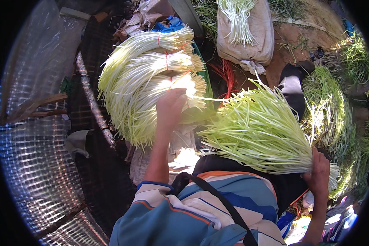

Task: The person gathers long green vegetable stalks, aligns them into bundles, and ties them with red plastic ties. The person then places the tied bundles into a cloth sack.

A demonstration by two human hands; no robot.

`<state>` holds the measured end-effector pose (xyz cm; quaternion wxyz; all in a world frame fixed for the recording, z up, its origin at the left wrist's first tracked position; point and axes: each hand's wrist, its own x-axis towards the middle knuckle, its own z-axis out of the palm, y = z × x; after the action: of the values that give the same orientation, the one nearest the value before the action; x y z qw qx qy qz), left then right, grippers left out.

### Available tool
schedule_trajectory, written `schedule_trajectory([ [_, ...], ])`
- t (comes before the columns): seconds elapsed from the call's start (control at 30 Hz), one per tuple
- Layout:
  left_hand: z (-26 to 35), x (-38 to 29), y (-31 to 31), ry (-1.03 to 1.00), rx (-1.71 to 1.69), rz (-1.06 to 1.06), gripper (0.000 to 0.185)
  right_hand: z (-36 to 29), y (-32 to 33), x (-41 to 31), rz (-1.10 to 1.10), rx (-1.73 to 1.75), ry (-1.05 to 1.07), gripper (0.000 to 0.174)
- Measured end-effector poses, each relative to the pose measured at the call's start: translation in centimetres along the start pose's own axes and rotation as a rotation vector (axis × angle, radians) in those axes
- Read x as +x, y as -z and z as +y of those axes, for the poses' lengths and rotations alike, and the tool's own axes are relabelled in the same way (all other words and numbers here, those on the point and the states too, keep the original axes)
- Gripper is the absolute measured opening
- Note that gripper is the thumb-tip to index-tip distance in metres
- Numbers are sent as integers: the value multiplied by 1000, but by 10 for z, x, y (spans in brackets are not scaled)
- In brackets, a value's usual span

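Note:
Across my lap lies a loose bunch of yellow-green garlic chives [258, 132], its leafy ends fanned out to the left. My right hand [318, 169] is closed around the bunch near its white stem ends, which stick out beyond the hand. My left hand [172, 103] is over the lowest of several tied chive bundles [144, 89], fingers drawn together. A single pale stalk [209, 98] runs from its fingertips to the loose bunch. Red ties [166, 61] circle the stacked bundles, whose cut ends face right.
A pale sack-covered block [244, 50] with more chives [238, 20] stands ahead. Red tie strands [226, 77] hang beside it. Heaped chives [326, 104] lie at right, by my shoe [296, 72]. Plastic mesh sheeting [43, 166] bounds the left. A blue-capped bottle [174, 21] lies behind the bundles.

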<state>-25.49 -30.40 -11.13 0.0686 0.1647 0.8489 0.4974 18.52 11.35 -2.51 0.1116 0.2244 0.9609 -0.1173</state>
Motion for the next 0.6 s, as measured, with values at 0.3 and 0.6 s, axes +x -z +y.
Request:
schedule_trajectory([
  [0.3, 58, -37, 4, 275, -687, -504, 46, 0, 33, 1, -139, 48, 18, 98],
  [0.6, 180, -121, -137, 178, -1066, -1735, 59, -35, 147, 38, -441, 251, -192, 82],
])
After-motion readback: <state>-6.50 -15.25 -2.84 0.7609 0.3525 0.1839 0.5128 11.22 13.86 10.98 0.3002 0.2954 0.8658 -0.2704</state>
